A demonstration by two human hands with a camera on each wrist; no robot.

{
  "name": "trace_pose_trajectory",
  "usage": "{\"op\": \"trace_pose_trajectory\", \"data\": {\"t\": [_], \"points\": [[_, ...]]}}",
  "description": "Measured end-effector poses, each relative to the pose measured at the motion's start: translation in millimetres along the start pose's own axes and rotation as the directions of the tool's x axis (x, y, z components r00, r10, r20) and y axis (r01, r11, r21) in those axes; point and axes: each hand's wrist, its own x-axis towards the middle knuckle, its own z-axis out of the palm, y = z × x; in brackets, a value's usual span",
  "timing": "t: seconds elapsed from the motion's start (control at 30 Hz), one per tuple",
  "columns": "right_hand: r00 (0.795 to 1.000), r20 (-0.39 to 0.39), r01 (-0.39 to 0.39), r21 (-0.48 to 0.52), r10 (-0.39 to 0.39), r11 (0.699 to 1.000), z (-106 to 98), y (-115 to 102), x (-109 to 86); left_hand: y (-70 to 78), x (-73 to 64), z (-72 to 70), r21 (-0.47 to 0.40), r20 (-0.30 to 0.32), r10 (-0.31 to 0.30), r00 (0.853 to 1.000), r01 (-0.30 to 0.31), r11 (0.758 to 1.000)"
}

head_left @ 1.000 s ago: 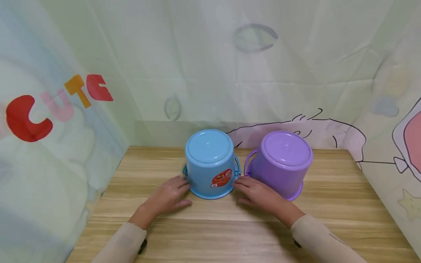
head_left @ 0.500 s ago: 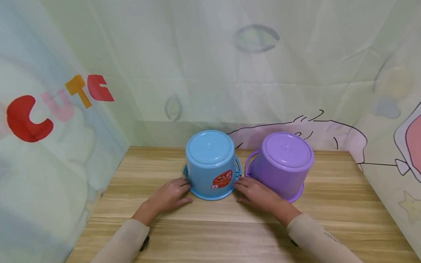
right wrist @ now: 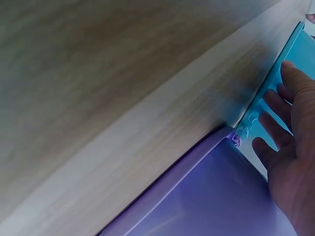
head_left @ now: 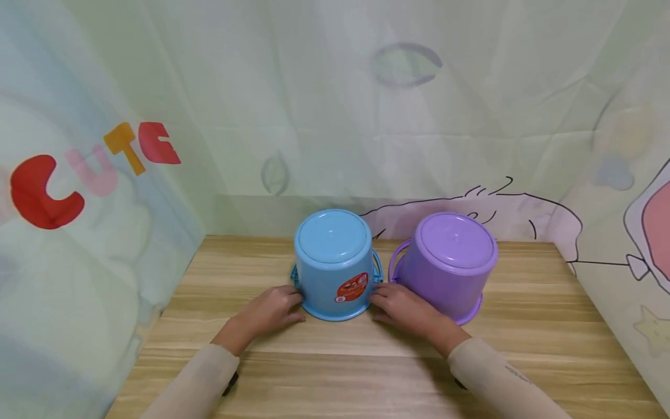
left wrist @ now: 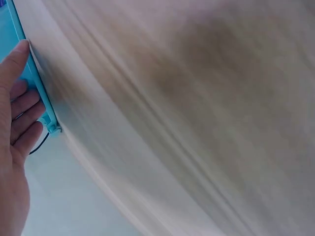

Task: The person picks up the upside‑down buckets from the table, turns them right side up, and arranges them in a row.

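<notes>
An upside-down blue bucket [head_left: 334,244] with a red round sticker stands on the wooden table, its handle at the back. My left hand [head_left: 269,308] is at its left side, fingertips right at the lower rim. In the left wrist view the thumb [left wrist: 15,64] lies along the rim and the loosely bent fingers [left wrist: 25,108] reach the bucket's side. From the right, my right hand [head_left: 405,308] has its fingertips at the opposite lower rim. Its fingers [right wrist: 278,130] are spread and slightly bent in the right wrist view, close over the blue plastic.
A purple bucket [head_left: 455,250], also upside down, stands close by on the right, just behind my right hand. The wooden table [head_left: 335,378] reaches back to a printed curtain [head_left: 314,105], with more curtain along both sides.
Both hands stay at the blue bucket's sides. The right forearm has shifted slightly left and the left fingers have drawn in a little. Neither bucket has visibly moved on the table.
</notes>
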Motion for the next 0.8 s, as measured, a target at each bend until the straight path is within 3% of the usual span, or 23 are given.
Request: {"op": "trace_pose_trajectory", "data": {"t": [0.37,0.8], "points": [[0.997,0.073,-0.039,-0.007,0.04,0.999,0.5,0.7,6.1,-1.2,8.8,-2.6,-0.028,0.042,-0.039,0.998,0.04,0.999],[0.991,0.076,-0.109,0.006,0.108,0.994,6.9,-0.9,7.7,-0.3,10.8,1.9,-0.037,0.019,-0.073,0.997,0.074,0.997]]}}
